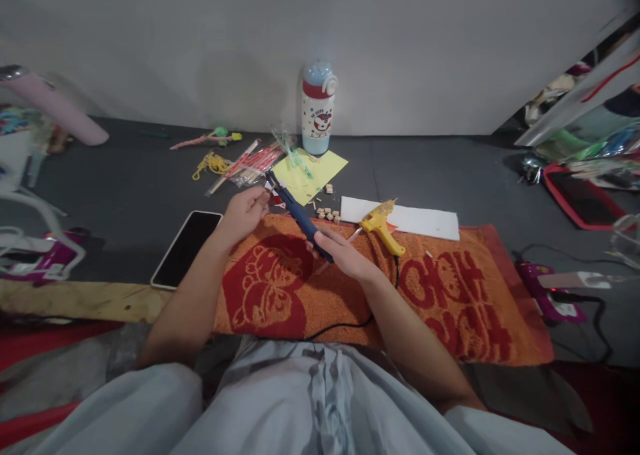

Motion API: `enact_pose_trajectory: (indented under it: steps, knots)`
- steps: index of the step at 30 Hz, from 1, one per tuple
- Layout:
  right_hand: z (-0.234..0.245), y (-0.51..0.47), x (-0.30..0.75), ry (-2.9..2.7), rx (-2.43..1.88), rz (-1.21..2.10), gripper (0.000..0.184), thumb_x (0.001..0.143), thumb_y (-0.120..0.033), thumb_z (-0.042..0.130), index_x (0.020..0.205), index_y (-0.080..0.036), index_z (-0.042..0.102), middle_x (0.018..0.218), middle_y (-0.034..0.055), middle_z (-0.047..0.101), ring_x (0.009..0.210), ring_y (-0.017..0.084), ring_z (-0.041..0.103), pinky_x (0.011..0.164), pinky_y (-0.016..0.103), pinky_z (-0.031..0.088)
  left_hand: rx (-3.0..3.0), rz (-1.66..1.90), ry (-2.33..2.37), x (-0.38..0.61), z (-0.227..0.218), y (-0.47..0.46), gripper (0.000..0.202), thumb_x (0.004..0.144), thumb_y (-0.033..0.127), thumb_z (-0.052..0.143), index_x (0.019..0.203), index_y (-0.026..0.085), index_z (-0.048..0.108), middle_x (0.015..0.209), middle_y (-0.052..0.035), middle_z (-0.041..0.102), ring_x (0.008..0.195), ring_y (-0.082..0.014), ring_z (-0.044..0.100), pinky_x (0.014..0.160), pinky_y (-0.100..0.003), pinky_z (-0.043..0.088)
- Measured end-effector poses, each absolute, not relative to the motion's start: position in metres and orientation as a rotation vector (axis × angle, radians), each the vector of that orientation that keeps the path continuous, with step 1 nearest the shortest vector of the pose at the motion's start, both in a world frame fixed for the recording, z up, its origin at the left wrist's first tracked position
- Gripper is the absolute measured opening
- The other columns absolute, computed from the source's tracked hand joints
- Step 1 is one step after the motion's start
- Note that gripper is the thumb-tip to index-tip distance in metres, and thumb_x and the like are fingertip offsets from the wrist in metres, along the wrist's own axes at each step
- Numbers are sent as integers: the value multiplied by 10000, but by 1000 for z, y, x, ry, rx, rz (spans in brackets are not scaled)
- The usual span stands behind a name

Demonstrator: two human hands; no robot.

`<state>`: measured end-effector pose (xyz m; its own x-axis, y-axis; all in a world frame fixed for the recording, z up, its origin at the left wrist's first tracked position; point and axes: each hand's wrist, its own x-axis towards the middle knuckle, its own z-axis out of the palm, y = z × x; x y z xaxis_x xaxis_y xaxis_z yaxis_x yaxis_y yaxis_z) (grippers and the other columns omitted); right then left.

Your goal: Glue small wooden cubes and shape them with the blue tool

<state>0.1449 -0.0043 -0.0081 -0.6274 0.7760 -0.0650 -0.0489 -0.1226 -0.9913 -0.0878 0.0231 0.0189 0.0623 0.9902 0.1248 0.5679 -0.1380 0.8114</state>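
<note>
My right hand is closed round the lower end of a dark blue utility knife, held slanting up to the left over an orange and red towel. My left hand is pinched at the knife's upper tip, where a small red and white piece shows; I cannot make out what the fingers hold. A thin stick pokes out beside my right hand.
A yellow glue gun with a black cord lies on the towel by a white strip. A phone, yellow paper, small wooden cubes, packed sticks and a bottle lie around. Clutter crowds both sides.
</note>
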Motion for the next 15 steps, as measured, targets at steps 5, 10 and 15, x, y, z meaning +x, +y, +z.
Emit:
enact_pose_trajectory:
  steps: [5, 10, 15]
  knots:
    - [-8, -4, 144, -1534, -849, 1815, 522, 764, -723, 499, 798, -202, 505, 769, -2, 513, 654, 120, 476, 655, 277, 420, 1755, 967, 1555, -83, 23, 20, 428, 910, 550, 391, 667, 202, 443, 499, 36, 419, 463, -98, 377, 471, -245, 298]
    - [-8, -4, 146, -1470, -876, 1809, 536, 755, -731, 502, 806, -198, 518, 801, 15, 550, 685, 129, 502, 689, 283, 436, 1718, 1059, 1550, -80, 26, 20, 443, 891, 604, 400, 782, 198, 539, 505, 35, 416, 452, -103, 381, 467, -253, 318]
    - [-10, -3, 147, -1508, -885, 1788, 537, 780, -723, 473, 821, -191, 538, 810, 20, 560, 703, 136, 513, 705, 288, 446, 1733, 1164, 1634, -84, 18, 26, 409, 894, 579, 412, 810, 200, 540, 569, 17, 489, 496, -108, 437, 494, -250, 357]
